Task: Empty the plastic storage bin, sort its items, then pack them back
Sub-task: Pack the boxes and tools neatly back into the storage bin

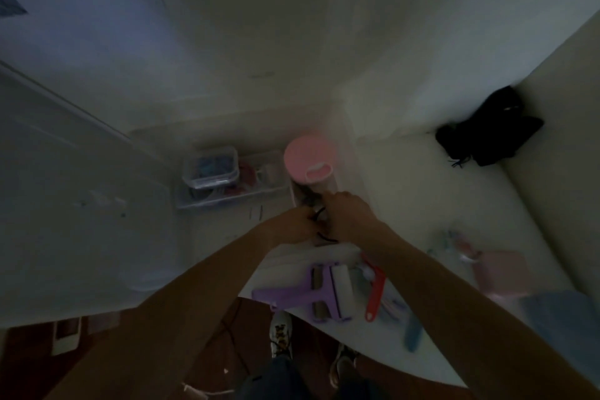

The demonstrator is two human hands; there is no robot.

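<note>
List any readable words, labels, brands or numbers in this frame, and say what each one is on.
None can be read.
Purple lint roller: no print visible.
Pink lid: plain.
Clear storage bins: the contents are too blurred to show any label.
Dark papers on the wall: too dim and blurred to read.

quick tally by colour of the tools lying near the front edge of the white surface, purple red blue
purple: 1, the lint roller
red: 1, the handled tool
blue: 1, the blurred stick-shaped item
total: 3
Paler things between them are too blurred to count.
</note>
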